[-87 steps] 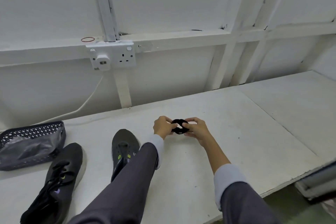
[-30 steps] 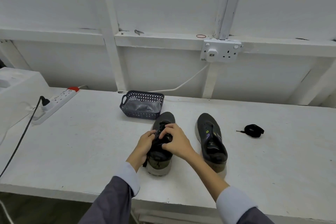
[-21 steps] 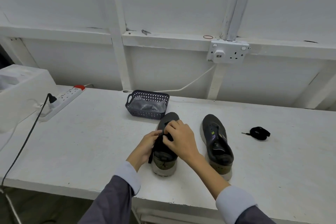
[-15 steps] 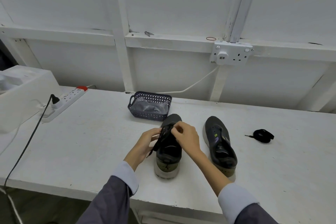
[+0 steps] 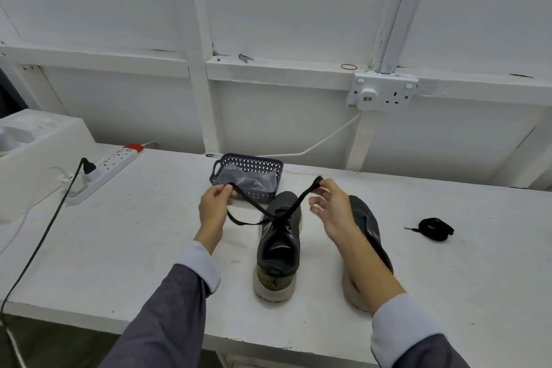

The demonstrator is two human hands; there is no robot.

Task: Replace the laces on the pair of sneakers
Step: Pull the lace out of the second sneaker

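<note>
1. Right sneaker (image 5: 369,218): much of mid & heel hidden behind right hand (image 5: 330,206) & forearm (image 5: 369,269), below the fingers.
2. Basket (image 5: 251,163): near corner hidden behind left hand (image 5: 213,203) fingers; bag (image 5: 248,178) contents unclear.
3. Lace (image 5: 260,212): stretch inside left fingers' pinch hidden.
4. White box (image 5: 35,152), far left of left fingers: cut by frame edge.
5. Black cable (image 5: 38,242): runs off bottom-left edge.
6. Coiled lace (image 5: 436,228), right of right fingers: loops too small to count.

Your white painted bench top (image 5: 143,251) looks matt and rough. The dark grey sneaker (image 5: 280,248) in front of you has a matt cloth upper and a pale rubbery sole. The flat black woven lace (image 5: 301,198) is dull cloth. The dark blue perforated plastic basket (image 5: 248,162) holds a glossy, crinkled clear plastic bag (image 5: 248,180). Your grey sleeves (image 5: 167,317) are soft cloth.
</note>
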